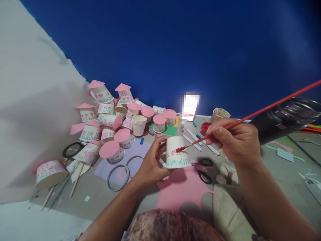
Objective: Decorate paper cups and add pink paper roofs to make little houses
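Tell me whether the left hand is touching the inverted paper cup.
Touching. The head view shows the left hand gripping the inverted paper cup from its side, holding it up above the table.

Your left hand (pixel 153 160) is partly concealed: the paper cup (pixel 178 158) covers some of its fingers. The cup's far side faces away from you. Your paintbrush (pixel 253 114) has its handle end cut off at the right edge. The phone (pixel 190 108) has a blurred, unreadable screen. The scissors (pixel 199 166) have their blades mostly obscured behind the cup.
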`<state>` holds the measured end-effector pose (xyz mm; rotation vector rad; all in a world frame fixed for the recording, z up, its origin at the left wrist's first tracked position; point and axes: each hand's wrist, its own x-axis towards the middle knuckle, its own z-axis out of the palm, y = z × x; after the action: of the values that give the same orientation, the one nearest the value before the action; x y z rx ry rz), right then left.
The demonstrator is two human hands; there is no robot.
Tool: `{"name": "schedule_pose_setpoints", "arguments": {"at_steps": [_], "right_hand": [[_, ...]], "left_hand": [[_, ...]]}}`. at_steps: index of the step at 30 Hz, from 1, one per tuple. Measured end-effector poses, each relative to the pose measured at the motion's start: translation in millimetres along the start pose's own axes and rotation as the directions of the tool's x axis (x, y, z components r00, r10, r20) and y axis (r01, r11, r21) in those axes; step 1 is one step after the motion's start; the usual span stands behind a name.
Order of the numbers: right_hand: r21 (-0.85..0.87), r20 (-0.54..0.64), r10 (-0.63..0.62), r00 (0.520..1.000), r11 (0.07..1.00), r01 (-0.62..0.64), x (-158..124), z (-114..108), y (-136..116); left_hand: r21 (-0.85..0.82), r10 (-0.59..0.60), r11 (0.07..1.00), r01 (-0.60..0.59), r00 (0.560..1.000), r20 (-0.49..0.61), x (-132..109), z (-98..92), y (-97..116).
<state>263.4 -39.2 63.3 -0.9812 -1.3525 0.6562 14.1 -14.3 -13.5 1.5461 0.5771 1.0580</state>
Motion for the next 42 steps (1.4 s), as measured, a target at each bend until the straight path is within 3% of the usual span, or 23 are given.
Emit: {"name": "schedule_pose_setpoints", "arguments": {"at_steps": [8, 16, 22, 34, 42], "right_hand": [[0.003, -0.064, -0.003, 0.998, 1.0, 0.003, 0.0, -3.9, -2.9], [0.0, -0.066, -0.003, 0.998, 1.0, 0.003, 1.5, -4.0, -3.9], [-0.01, -0.033, 0.084, 0.996, 0.996, -0.084, -1.3, 0.0, -5.8], [0.007, -0.042, 0.069, 0.997, 0.998, -0.069, -1.1, -1.2, -0.5], [0.05, -0.171, -0.003, 0.985, 0.999, 0.012, 4.1, 1.8, -6.2]], "left_hand": [[-0.012, 0.003, 1.0, -0.003, 1.0, 0.002, -0.9, -1.3, -2.1], [-0.044, -0.014, 0.999, 0.013, 1.0, -0.009, 0.2, -1.1, 0.4], [-0.045, -0.017, 0.999, 0.017, 1.0, -0.014, 0.3, -0.8, 0.5], [-0.057, -0.031, 0.998, 0.029, 0.999, -0.028, 1.1, 0.6, 4.4], [-0.016, -0.008, 1.0, 0.008, 1.0, -0.017, 0.5, -3.9, -4.3]]}}
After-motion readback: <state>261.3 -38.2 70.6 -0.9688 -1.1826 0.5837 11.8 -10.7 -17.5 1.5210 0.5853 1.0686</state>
